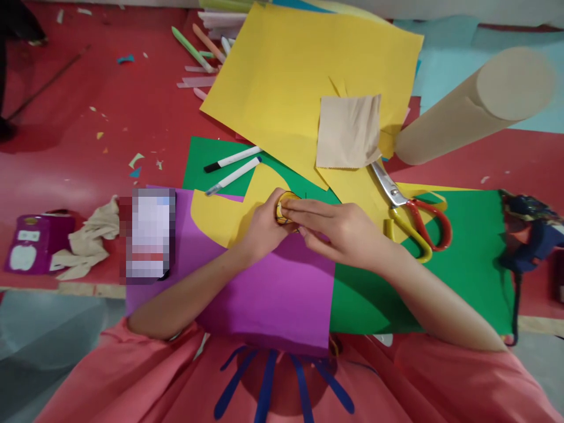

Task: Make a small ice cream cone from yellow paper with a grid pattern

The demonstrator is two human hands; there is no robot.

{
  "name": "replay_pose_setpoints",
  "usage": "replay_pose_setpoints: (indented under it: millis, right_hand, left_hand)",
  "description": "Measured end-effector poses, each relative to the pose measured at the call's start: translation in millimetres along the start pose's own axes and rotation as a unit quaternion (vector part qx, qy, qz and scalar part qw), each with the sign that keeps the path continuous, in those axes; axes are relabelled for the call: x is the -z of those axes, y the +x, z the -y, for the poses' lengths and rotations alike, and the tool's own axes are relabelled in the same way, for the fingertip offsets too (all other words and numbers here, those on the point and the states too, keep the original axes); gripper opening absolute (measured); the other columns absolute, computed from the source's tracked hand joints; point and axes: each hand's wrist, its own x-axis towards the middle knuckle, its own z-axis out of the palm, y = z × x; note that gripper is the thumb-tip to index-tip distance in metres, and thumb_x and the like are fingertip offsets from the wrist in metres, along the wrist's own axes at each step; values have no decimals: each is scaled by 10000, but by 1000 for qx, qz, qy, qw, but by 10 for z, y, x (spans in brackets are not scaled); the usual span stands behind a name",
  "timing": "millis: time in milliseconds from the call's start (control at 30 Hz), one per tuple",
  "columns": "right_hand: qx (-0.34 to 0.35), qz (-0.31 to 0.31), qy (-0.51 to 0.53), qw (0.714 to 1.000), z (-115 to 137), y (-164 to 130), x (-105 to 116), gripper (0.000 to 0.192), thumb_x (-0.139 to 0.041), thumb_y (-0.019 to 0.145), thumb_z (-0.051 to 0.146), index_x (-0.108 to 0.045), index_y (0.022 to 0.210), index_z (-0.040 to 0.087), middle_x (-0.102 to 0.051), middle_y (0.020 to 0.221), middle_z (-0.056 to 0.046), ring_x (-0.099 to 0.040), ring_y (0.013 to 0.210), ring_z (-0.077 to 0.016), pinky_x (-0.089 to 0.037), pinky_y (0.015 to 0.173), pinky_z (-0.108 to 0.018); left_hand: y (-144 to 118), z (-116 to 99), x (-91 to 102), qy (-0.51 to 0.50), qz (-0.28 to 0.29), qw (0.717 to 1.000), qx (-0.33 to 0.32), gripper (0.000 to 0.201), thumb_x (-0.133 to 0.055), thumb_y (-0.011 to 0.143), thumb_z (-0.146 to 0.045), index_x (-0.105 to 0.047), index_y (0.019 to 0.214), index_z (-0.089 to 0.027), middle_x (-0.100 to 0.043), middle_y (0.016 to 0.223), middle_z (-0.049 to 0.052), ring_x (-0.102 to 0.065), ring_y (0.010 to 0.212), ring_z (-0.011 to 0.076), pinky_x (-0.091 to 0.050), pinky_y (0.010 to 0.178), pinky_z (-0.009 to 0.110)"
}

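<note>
1. Your two hands meet at the middle of the view, above a purple paper sheet [273, 294] that lies nearest your body on the red table [110, 117].
2. Your left hand [262, 226] is curled closed around a small yellow ring [285, 210] with a dark edge; it looks like a rolled paper strip or a tape roll, too small to tell which.
3. Your right hand [339, 226] lies flat across it, fingers stretched out together and pressing on the ring's top edge.
4. The step in hand seems to be pinching or pressing this ring into shape, held just above a curved yellow paper cut-out [220, 217].
5. Any next move likely calls for a steady pinch from both hands, so that the ring does not spring open.
6. Red-and-yellow-handled scissors [412, 214] lie just right of your right hand, on green paper [462, 258].
7. Two markers [233, 167] lie just beyond your hands; a large yellow sheet [286, 76] spreads behind them.
8. A glue gun [531, 235] rests at the far right.
</note>
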Motion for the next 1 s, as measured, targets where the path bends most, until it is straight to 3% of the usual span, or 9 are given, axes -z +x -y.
replay_pose_setpoints:
  millis: [333,467,733,1000]
  right_hand:
    - [28,-88,-16,996,-53,13,-57,208,-466,970,185,-668,1007,157,-714,1102,-101,-701,914,-171,-533,660,-250]
    - [-3,-108,-27,994,-53,6,-81,159,-517,946,193,-667,989,159,-709,1045,-100,-692,860,-176,-526,653,-260]
    - [-7,-55,80,995,-108,-14,-108,163,-478,954,162,-641,956,165,-682,1054,-106,-666,927,-181,-530,732,-279]
    - [-12,-64,82,995,-112,-36,-133,168,-488,954,180,-643,901,142,-674,949,-111,-659,835,-182,-515,669,-279]
  left_hand:
    - [-23,-56,23,8,21,1000,-8,283,-632,640,-131,-408,783,-230,-444,613,-95,-425,522,71,-328,464,168]
    - [-17,-51,12,13,25,1000,-2,270,-623,648,-149,-405,784,-231,-449,626,-89,-426,537,76,-327,473,175]
    - [-3,-66,-18,37,42,998,33,265,-635,650,-183,-408,778,-233,-448,619,-85,-433,554,92,-323,504,198]
    - [-25,-124,-37,55,75,994,51,251,-615,652,-206,-415,800,-238,-432,593,-81,-417,529,101,-302,493,213]
